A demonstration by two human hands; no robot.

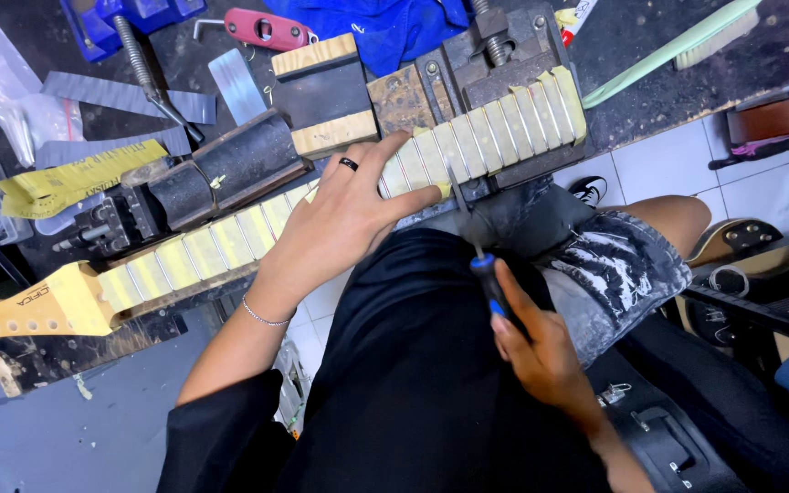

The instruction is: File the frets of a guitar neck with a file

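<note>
A pale wooden guitar neck (212, 242) lies across the dark workbench, its frets separated by strips of yellowish tape, its headstock (25, 310) at the lower left. My left hand (344, 219), with a dark ring and a thin bracelet, rests flat on the neck near its middle, fingers spread. In my right hand (541, 351) is a small tool with a blue and black handle (490, 288); its thin metal shaft (463, 205) points up to the neck's near edge by my left thumb.
A metal vise (504, 55) clamps the neck's far end. Wooden blocks (321, 91), a dark curved block (248, 160), a blue cloth (385, 23), a red tool (262, 27) and a green brush (678, 46) lie on the bench. Guitar bodies (760, 274) stand at the right.
</note>
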